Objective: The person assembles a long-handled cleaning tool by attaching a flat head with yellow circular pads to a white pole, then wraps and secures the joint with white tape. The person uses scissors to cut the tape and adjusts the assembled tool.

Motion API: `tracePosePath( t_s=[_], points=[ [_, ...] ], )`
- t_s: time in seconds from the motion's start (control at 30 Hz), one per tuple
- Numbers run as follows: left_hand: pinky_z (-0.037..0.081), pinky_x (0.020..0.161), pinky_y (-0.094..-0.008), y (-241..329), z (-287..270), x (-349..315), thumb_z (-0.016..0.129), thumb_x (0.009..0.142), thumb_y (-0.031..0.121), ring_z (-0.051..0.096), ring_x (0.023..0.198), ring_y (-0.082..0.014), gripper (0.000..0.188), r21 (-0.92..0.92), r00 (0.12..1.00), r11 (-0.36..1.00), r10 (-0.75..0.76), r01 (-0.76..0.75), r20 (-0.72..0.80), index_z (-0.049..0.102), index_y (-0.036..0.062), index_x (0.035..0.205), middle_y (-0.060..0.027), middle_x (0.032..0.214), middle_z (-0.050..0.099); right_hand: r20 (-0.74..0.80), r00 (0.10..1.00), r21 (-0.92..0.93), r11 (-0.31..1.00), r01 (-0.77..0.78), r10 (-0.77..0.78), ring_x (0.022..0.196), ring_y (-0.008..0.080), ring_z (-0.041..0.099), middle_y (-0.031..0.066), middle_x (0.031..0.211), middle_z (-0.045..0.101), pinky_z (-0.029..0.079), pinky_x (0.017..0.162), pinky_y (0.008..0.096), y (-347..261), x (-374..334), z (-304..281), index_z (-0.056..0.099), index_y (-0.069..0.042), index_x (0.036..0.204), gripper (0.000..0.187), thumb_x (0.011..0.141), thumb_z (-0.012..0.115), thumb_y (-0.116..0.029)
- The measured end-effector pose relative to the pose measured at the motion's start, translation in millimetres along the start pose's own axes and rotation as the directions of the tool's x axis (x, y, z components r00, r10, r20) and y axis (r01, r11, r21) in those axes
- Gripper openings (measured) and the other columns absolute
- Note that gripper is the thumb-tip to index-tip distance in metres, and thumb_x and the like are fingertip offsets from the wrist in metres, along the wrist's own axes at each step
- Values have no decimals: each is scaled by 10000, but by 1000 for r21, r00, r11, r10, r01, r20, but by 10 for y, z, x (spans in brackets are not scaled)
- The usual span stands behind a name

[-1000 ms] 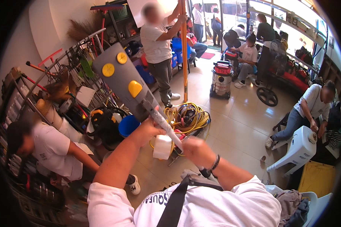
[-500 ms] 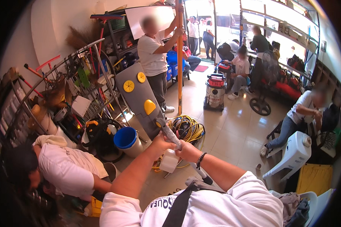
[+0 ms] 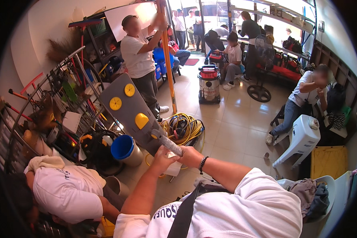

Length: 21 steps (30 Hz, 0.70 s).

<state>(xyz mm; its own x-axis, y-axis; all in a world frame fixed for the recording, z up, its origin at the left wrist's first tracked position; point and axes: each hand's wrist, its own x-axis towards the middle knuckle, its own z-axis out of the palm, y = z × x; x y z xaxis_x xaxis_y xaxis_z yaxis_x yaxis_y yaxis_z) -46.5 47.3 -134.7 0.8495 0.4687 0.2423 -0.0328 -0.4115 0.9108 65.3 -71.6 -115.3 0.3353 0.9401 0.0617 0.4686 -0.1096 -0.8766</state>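
My left hand (image 3: 162,160) and my right hand (image 3: 191,156) are closed side by side around the lower end of a grey handle (image 3: 169,145) with a crinkled, clear-looking wrap. Its far end tilts up and away to the left, overlapping the foot of a tall grey panel (image 3: 125,107) with yellow round and oval fittings. I cannot tell whether the two touch. A dark beaded bracelet circles my right wrist. Below my hands, partly hidden by them, is a whitish box-like part (image 3: 173,169).
Coiled yellow cable (image 3: 186,123) lies beyond my hands. A blue-lined bucket (image 3: 123,146) and a person bending over (image 3: 69,190) are on the left. Another person holds an orange pole (image 3: 168,71). A wet-dry vacuum (image 3: 209,85) stands farther off; a white plastic stool (image 3: 303,135) is at right.
The wrapped handle has tipped lower, its far end leaning more to the left, with both hands still around it. My view has shifted, so the room sits farther left and higher.
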Motion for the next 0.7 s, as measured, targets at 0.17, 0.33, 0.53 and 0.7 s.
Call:
tracePosePath(
  t_s=[0.17,0.33,0.53,0.7],
  points=[
    [410,745,-289,351,9,-66,622,688,142,521,875,-186,262,291,992,951,-121,108,28,567,-2,899,-86,940,506,-6,1000,5,1000,6,-6,884,302,523,178,863,562,411,747,335,-99,-27,-97,516,-23,923,296,664,565,-157],
    [416,737,-287,297,31,-117,605,689,76,539,845,-211,176,-28,995,995,-99,99,-4,588,-2,845,-100,916,516,19,999,6,999,34,-35,842,294,541,172,832,568,416,729,332,-134,-68,-93,522,-20,905,284,655,564,-147],
    [426,721,-293,381,-61,-118,605,675,78,552,813,-242,158,369,997,928,37,-59,68,608,43,828,-83,921,543,43,998,-7,999,52,-52,736,229,567,159,784,572,432,668,309,-143,-66,-92,520,-10,915,294,647,556,-122],
    [428,717,-295,479,-73,-36,603,678,92,556,801,-233,169,446,996,890,65,-89,69,611,64,845,-76,893,564,63,998,36,999,4,-6,763,235,563,158,799,575,428,683,310,-143,-37,-126,521,-14,933,311,642,537,-121]
  ],
)
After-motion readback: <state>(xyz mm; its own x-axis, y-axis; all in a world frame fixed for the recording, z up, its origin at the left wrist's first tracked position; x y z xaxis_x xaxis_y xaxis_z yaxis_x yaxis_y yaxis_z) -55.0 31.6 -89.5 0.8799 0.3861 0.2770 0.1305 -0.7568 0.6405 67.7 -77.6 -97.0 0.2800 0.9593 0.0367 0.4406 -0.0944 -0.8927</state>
